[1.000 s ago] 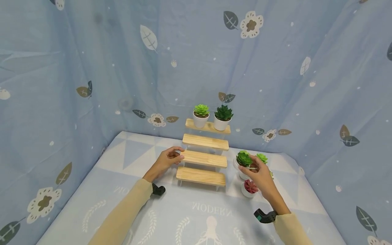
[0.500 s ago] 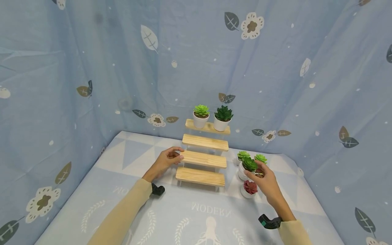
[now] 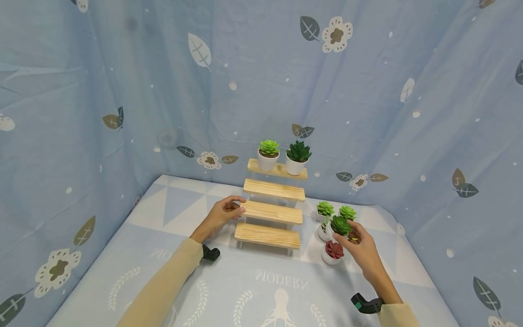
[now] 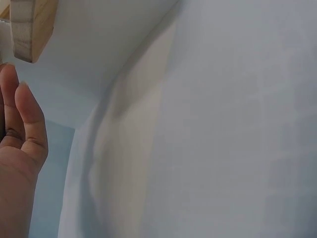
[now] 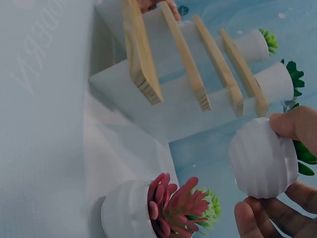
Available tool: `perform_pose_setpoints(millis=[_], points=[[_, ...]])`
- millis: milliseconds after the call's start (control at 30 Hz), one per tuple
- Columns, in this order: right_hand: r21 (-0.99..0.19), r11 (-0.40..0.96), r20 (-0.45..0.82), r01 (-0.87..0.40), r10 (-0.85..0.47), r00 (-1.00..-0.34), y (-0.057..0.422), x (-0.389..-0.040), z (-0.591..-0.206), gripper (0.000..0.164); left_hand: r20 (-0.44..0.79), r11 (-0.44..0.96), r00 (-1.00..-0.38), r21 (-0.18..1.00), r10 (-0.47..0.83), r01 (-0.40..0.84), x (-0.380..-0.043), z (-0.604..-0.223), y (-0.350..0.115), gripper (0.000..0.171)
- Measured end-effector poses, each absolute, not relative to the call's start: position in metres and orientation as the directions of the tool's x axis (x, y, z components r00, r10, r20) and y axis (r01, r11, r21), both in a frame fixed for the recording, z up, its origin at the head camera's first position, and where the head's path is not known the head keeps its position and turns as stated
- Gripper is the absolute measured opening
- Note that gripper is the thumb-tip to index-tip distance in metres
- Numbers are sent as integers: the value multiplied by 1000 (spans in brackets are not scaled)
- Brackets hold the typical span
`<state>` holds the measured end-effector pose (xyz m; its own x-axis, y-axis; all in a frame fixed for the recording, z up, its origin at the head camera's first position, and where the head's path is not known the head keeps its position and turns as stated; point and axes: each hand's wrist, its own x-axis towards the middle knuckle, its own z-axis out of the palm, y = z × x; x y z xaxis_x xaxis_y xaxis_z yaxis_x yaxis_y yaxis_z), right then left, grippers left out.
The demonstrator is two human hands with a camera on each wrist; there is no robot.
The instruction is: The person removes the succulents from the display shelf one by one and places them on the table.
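Observation:
A wooden tiered shelf stand [image 3: 271, 212] stands mid-table with clear supports. At the left end of its second-lowest board, my left hand [image 3: 218, 217] grips the edge between thumb and fingers. The left wrist view shows some fingers [image 4: 30, 116] below a board end. My right hand [image 3: 361, 249] holds a small potted succulent [image 3: 339, 225] with dark green leaves. Its ribbed white pot [image 5: 262, 158] is pinched between thumb and fingers, raised off the table. Beneath and nearer me is a red potted succulent [image 3: 333, 252].
Two potted succulents, one light green [image 3: 268, 155] and one dark green [image 3: 297, 157], occupy the top board. Several light green ones, including a back pot [image 3: 324, 210] and another plant [image 3: 347, 212], cluster right of the stand. A patterned curtain [image 3: 261, 81] encloses the table.
My right hand has carried the dark green potted succulent rightward and slightly toward me, uncovering pots behind it. The left hand stays at the stand.

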<state>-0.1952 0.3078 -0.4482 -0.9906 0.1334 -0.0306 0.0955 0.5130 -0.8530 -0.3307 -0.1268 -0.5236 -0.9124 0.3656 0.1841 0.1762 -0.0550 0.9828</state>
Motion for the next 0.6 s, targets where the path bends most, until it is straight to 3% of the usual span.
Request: perform_pose_setpoints(millis=[600], points=[[-846, 515, -40, 139, 198, -979, 325, -179, -459, 87, 177, -53, -910, 984, 374, 169, -330, -522, -126, 43]])
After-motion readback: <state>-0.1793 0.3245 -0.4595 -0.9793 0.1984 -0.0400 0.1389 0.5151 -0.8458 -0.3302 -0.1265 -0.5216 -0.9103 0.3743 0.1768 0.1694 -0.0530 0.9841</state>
